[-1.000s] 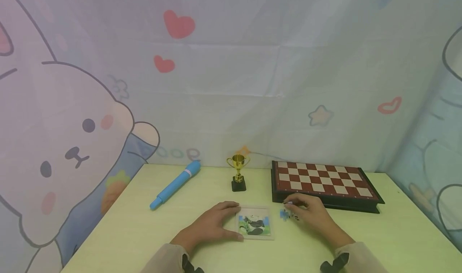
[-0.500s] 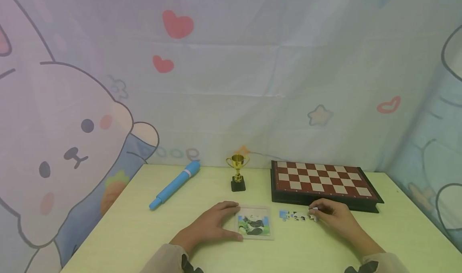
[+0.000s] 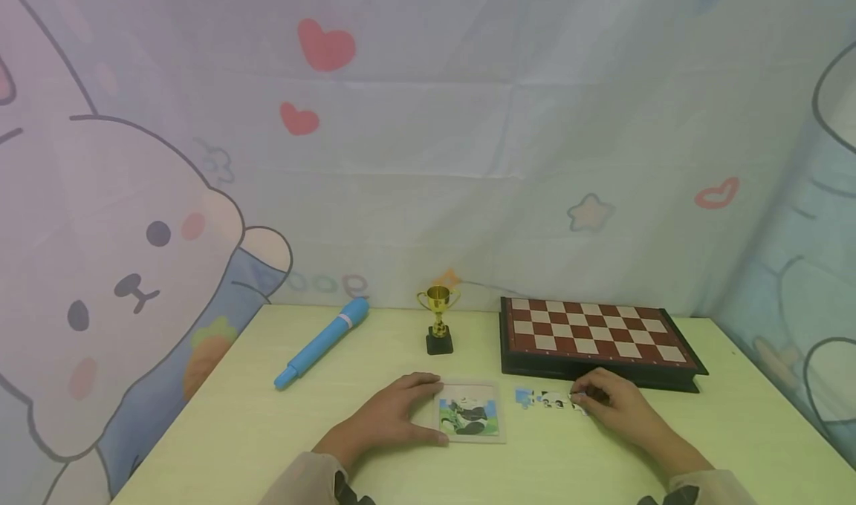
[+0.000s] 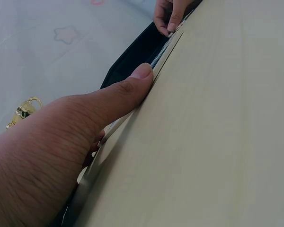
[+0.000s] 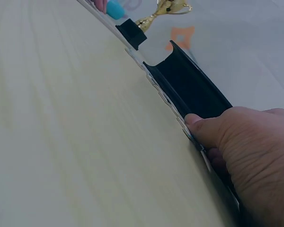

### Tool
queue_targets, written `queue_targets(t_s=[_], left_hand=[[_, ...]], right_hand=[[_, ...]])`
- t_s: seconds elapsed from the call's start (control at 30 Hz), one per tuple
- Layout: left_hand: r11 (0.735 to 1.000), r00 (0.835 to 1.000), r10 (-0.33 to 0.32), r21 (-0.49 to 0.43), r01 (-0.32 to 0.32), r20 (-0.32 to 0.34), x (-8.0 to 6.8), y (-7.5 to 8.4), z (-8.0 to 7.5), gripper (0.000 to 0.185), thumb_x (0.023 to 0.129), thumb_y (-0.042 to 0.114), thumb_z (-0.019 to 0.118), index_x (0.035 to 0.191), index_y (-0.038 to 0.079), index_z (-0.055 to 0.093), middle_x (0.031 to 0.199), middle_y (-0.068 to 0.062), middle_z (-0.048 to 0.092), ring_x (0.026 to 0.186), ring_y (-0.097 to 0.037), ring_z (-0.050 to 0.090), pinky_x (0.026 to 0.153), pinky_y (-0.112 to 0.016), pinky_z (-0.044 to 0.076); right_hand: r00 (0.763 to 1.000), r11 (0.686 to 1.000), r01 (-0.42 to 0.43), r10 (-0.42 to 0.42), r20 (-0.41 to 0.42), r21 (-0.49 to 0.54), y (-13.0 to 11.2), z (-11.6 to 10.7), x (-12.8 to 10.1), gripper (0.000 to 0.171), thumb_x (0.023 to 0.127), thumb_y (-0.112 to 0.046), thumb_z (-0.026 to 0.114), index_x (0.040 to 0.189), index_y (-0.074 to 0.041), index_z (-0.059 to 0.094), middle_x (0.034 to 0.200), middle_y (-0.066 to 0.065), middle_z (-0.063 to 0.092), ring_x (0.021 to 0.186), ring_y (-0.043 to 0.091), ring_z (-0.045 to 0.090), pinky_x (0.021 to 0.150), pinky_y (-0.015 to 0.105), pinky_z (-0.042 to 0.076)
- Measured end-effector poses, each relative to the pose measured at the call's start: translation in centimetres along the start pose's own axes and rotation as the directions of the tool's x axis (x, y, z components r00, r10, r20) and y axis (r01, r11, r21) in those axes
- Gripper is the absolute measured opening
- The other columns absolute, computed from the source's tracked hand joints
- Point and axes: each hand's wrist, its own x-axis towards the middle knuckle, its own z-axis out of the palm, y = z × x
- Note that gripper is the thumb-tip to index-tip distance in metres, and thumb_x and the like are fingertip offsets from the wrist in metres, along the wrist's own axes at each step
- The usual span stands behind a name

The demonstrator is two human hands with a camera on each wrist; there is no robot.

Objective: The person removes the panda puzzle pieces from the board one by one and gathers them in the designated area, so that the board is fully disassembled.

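Note:
My left hand [image 3: 388, 414] holds the left side of a small square puzzle frame [image 3: 495, 440], a finger at its upper corner and the thumb at its lower one. A panda picture [image 3: 471, 416] partly fills this frame; its upper strip is bare. To the right, a blue jigsaw piece [image 3: 524, 396] and a black-and-white jigsaw piece [image 3: 553, 399] lie in a row on the table. At the row's right end, my right hand [image 3: 618, 407] pinches another jigsaw piece [image 3: 579, 405] low at the tabletop, mostly hidden by the fingers. The right wrist view shows the thumb [image 5: 199, 123] on the row's edge.
A dark-sided chessboard box [image 3: 602, 367] stands just behind the right hand. A gold trophy cup [image 3: 438, 319] is behind the frame, and a thick blue pen-shaped object [image 3: 321, 343] lies at the left. A printed cloth [image 3: 428, 156] hangs along the table's back edge.
My right hand moved right from beside the blue and black-and-white pieces, then lowered its pinched piece to the table at the row's end. The left hand stayed on the frame.

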Motion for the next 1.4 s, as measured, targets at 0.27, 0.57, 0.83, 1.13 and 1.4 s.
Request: queue_targets(t_s=[0.27,0.57,0.83,1.13,1.4], left_hand=[[1.000,1.000,0.004,0.003,-0.004,-0.004,0.02,-0.14,0.12,0.096,0.074,0.082,0.064,0.151,0.027,0.048,0.156,0.011,0.039,0.144,-0.021,0.037,0.114,-0.051,0.037],[1.000,1.000,0.003,-0.003,-0.003,-0.010,0.10,-0.23,0.18,0.096,0.074,0.083,0.064,0.151,0.027,0.048,0.156,0.012,0.038,0.144,-0.020,0.036,0.114,-0.050,0.036],[1.000,1.000,0.014,0.001,-0.014,-0.008,0.05,-0.20,0.14,0.096,0.075,0.082,0.064,0.151,0.025,0.048,0.156,0.009,0.039,0.144,-0.022,0.037,0.114,-0.051,0.036],[1.000,1.000,0.013,-0.011,-0.013,-0.009,-0.03,-0.15,0.06,0.094,0.076,0.080,0.065,0.151,0.026,0.048,0.156,0.010,0.039,0.144,-0.023,0.037,0.114,-0.052,0.036],[1.000,1.000,-0.007,-0.008,0.007,-0.011,-0.06,0.06,0.10,0.095,0.074,0.082,0.065,0.150,0.027,0.049,0.156,0.013,0.038,0.144,-0.021,0.037,0.114,-0.051,0.036]], right_hand=[[1.000,1.000,0.022,-0.022,0.003,0.004,-0.02,0.22,-0.04,0.009,0.092,-0.019,0.075,0.097,-0.023,0.070,0.094,-0.013,0.059,0.080,0.002,0.056,0.067,0.022,0.053],[1.000,1.000,0.002,-0.002,0.002,0.002,-0.04,0.32,0.05,0.007,0.093,-0.020,0.074,0.097,-0.023,0.070,0.094,-0.012,0.058,0.081,0.002,0.056,0.069,0.022,0.053],[0.999,1.000,-0.030,0.030,0.011,-0.001,0.08,0.35,0.01,0.006,0.094,-0.023,0.074,0.098,-0.024,0.070,0.095,-0.013,0.059,0.082,0.003,0.057,0.069,0.022,0.053],[0.999,0.999,-0.040,0.040,0.000,-0.001,0.22,0.48,0.07,0.005,0.096,-0.027,0.071,0.100,-0.025,0.070,0.094,-0.014,0.060,0.081,0.003,0.057,0.069,0.023,0.053],[0.993,0.996,0.087,-0.087,-0.078,0.001,-0.52,0.58,0.21,0.005,0.095,-0.021,0.072,0.100,-0.023,0.072,0.096,-0.019,0.063,0.080,0.003,0.057,0.069,0.022,0.051]])
